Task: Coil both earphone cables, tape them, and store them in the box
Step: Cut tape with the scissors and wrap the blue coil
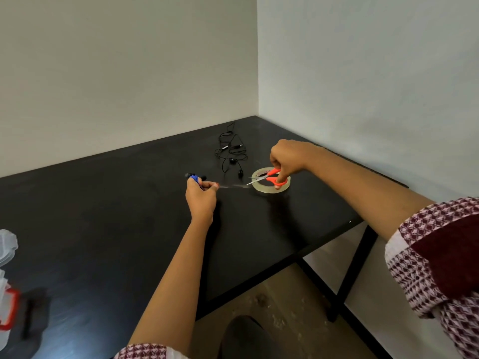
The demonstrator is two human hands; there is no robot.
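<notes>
Head view, obs:
— Left hand [201,196] pinches blue coil [195,178] and tape strip [232,186]; right hand [285,159] grips scissors [268,178], blades parted, over roll [271,188].
— Black earphones [230,154] uncoiled beyond. Advice: keep strip taut, cut near roll.

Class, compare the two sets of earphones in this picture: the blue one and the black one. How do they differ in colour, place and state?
The blue earphones are bunched up inside the left hand; the black earphones lie loose and uncoiled on the table, near the far corner. The blue earphones are mostly hidden in the hand, while the black earphones show their whole cable. Neither set is in the box.
</notes>
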